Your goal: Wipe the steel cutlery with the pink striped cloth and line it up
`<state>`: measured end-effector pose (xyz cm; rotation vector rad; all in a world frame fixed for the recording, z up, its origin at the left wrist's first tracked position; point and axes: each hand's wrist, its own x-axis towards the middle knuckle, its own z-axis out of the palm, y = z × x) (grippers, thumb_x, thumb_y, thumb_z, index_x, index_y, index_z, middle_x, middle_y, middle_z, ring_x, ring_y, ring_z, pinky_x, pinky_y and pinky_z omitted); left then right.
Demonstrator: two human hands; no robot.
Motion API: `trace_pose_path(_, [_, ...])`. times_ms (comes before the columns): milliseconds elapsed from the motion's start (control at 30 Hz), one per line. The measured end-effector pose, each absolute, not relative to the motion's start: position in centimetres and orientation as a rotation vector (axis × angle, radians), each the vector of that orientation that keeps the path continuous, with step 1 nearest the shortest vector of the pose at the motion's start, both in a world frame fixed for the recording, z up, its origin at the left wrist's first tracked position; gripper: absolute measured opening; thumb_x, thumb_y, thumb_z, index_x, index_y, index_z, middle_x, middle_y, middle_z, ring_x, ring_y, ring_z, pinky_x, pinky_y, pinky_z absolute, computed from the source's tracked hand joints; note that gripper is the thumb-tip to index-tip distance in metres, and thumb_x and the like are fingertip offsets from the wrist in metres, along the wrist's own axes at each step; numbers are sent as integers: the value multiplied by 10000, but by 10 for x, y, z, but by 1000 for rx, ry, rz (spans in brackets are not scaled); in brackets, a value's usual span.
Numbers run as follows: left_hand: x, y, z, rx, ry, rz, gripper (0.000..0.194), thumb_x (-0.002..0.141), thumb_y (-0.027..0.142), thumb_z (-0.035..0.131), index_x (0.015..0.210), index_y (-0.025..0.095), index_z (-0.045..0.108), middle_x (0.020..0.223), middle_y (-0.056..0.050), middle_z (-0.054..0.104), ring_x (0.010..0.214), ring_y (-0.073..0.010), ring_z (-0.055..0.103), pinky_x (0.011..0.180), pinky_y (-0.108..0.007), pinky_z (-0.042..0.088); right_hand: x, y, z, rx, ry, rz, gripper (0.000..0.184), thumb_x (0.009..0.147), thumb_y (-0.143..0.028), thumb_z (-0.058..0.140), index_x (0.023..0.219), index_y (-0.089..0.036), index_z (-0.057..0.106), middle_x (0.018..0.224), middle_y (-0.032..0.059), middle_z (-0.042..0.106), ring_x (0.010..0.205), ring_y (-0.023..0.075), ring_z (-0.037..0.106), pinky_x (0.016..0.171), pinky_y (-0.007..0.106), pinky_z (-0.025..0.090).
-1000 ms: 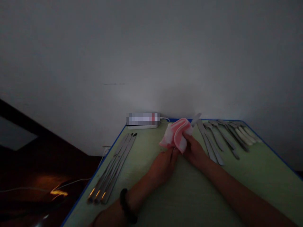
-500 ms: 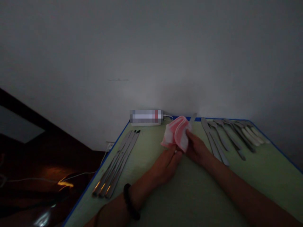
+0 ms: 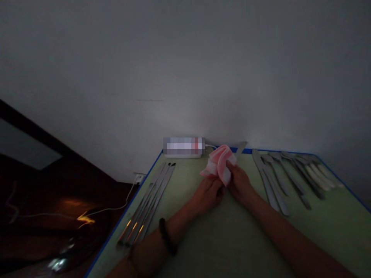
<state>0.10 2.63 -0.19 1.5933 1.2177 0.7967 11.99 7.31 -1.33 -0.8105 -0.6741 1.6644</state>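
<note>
A pink and white cloth (image 3: 219,161) is bunched between my two hands above the middle of the table. Out of its upper right side sticks the blade of a table knife (image 3: 241,148), tilted to the right; the rest of the knife is hidden by cloth and fingers. My right hand (image 3: 240,181) pinches the cloth around the knife, thumb on top. Just below, my left hand (image 3: 207,195) has its fingers curled at the knife's lower end, against the cloth's bottom edge. A dark beaded bracelet (image 3: 167,236) circles my left wrist.
Several long table knives (image 3: 149,204) lie side by side at left. At right lie more knives (image 3: 271,185), spoons and forks (image 3: 290,173), and pieces with white handles (image 3: 320,175). A white box-like device (image 3: 184,148) with a cable stands by the wall (image 3: 185,77). The green tabletop (image 3: 232,247) has blue edges.
The view has shifted, so the table things appear slightly farther right and lower. The knife blade leans more to the right. My left fingers have curled in more, and the cloth has changed its folds.
</note>
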Motion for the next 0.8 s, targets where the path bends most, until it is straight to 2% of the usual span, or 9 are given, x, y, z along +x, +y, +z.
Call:
trace_pose_path(67, [2, 28, -1, 1557, 1229, 791, 476, 924, 375, 216, 593, 183, 499, 450, 23, 427, 424, -110, 411, 449, -226, 340, 116, 77, -13, -840, -681, 1644, 270, 680, -395, 695, 803, -169, 617, 719, 18, 666, 736, 187, 608, 700, 313, 460])
trace_pose_path(200, [3, 29, 2, 1542, 1246, 806, 368, 877, 288, 332, 548, 190, 464, 519, 7, 490, 505, -114, 457, 499, -226, 350, 116, 77, -15, -897, -683, 1638, 266, 686, -412, 678, 792, -176, 617, 690, 11, 655, 710, 183, 602, 682, 309, 453])
trace_pose_path(367, [2, 24, 5, 1550, 1137, 733, 267, 822, 201, 374, 563, 188, 438, 532, 34, 447, 501, -99, 415, 481, -213, 317, 119, 68, -22, -1093, -718, 1446, 245, 701, -420, 647, 751, -181, 629, 626, -4, 628, 606, 164, 551, 574, 283, 416])
trace_pose_path(500, [1, 22, 9, 1576, 1079, 677, 258, 840, 202, 382, 603, 173, 479, 574, 27, 480, 546, -98, 447, 525, -208, 343, 119, 66, -18, -1175, -780, 1344, 225, 710, -410, 628, 654, -192, 611, 578, -16, 592, 539, 144, 491, 512, 274, 377])
trace_pose_path(633, [1, 25, 9, 1584, 1097, 673, 276, 851, 205, 378, 603, 166, 492, 577, 25, 489, 548, -95, 454, 529, -206, 350, 116, 68, -9, -1200, -787, 1327, 218, 717, -395, 601, 653, -187, 618, 602, -7, 591, 550, 137, 480, 517, 266, 381])
trace_pose_path(800, [-4, 27, 4, 1507, 1076, 623, 302, 846, 289, 396, 605, 161, 523, 484, 43, 459, 432, -80, 424, 434, -190, 319, 114, 66, -7, -1202, -824, 1268, 251, 710, -411, 581, 654, -167, 598, 579, -8, 556, 537, 125, 455, 495, 247, 361])
